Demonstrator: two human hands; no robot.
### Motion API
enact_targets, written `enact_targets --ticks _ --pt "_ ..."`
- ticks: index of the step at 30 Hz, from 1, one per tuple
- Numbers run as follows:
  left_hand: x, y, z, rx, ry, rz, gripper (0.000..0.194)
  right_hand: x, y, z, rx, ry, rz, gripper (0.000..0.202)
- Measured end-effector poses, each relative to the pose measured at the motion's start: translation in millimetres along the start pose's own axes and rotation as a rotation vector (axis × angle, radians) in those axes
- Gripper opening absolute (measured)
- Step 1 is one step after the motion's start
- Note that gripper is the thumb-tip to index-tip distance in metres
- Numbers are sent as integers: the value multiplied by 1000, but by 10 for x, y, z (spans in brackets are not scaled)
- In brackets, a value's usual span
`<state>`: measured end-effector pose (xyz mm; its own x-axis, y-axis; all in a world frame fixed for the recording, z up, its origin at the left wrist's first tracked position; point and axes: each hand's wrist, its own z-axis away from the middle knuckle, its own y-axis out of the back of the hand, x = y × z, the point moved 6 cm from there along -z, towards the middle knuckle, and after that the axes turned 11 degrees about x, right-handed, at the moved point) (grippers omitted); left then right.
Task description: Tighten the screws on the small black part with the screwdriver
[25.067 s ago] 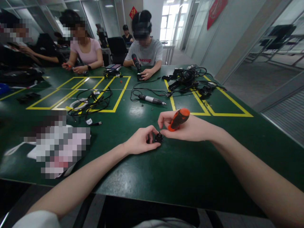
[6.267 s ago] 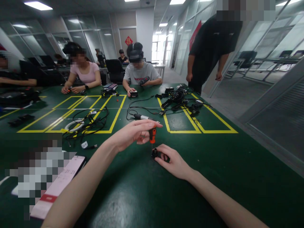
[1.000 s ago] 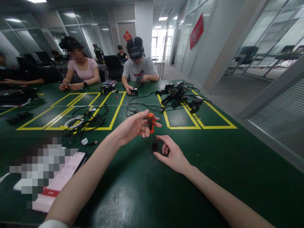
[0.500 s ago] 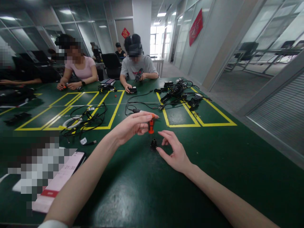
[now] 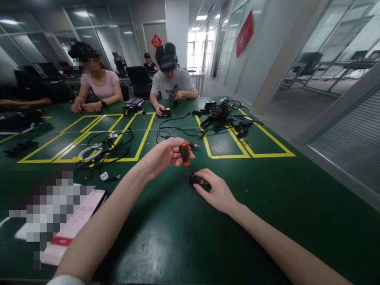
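Right hand (image 5: 219, 193) back pinching stubby black part (image 5: 191, 179); left hand (image 5: 162, 156) grips screwdriver (image 5: 184, 152) (thin-shafted).

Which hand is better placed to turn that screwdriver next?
Probably the left hand: it already has the orange-and-black screwdriver, which points down, slightly tilted, toward the small black part. The right hand is at that part instead, seemingly better placed to steady it.

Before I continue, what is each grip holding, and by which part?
Left grip: orange-and-black screwdriver, by its handle. Right grip: fingertips at the small black piece's right side; whether they hold it cannot be told.
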<state>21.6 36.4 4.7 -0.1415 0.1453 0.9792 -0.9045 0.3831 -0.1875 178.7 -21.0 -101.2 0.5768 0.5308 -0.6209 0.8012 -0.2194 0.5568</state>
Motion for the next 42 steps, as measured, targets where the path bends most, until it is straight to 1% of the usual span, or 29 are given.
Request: enact_targets --ticks 2,4,7,9,13,16,20,22,24,26,29,31,33,35,37,40,42 --pt "-6 12 -10 28 -19 -41 42 20 -14 6 -9 -6 3 20" --pt "19 20 -11 67 -83 -101 42 28 -15 7 -13 -9 4 19" --pt "94 22 9 135 -227 -230 38 34 -15 4 -29 -21 10 18" --pt "156 27 38 205 -345 -336 38 39 -14 3 -37 -26 16 18" --pt "287 5 142 388 -630 -699 37 41 -5 3 -29 -13 22 17" --pt "335 -50 199 458 -758 -936 41 33 2 0 -33 -5 12 17" --pt "340 -84 208 498 -785 -1124 45 21 9 -12 -57 0 -24 15" --pt "339 -98 215 520 -806 -1196 38 19 13 -16 -64 5 -37 15" --pt "336 -127 230 522 -851 -1232 26 21 10 -16 -71 8 -43 16" --pt "322 -170 242 477 -904 -1221 17 17 -6 -9 -85 12 -49 17" --pt "274 -241 242 323 -955 -1140 28 -20 -45 13 -119 40 -66 19" --pt "240 -251 233 261 -946 -1078 31 -55 -68 28 -140 70 -77 21" --pt "213 -211 218 284 -894 -1029 30 -76 -79 41 -151 88 -79 23" --pt "197 -157 210 352 -838 -1007 30 -78 -83 49 -158 92 -78 25" --pt "197 -133 220 403 -816 -1027 30 -69 -81 55 -159 92 -76 25" --pt "229 -185 255 391 -854 -1139 27 -57 -80 58 -162 94 -77 26" --pt "260 -247 288 347 -889 -1226 17 -57 -76 54 -163 95 -78 25"
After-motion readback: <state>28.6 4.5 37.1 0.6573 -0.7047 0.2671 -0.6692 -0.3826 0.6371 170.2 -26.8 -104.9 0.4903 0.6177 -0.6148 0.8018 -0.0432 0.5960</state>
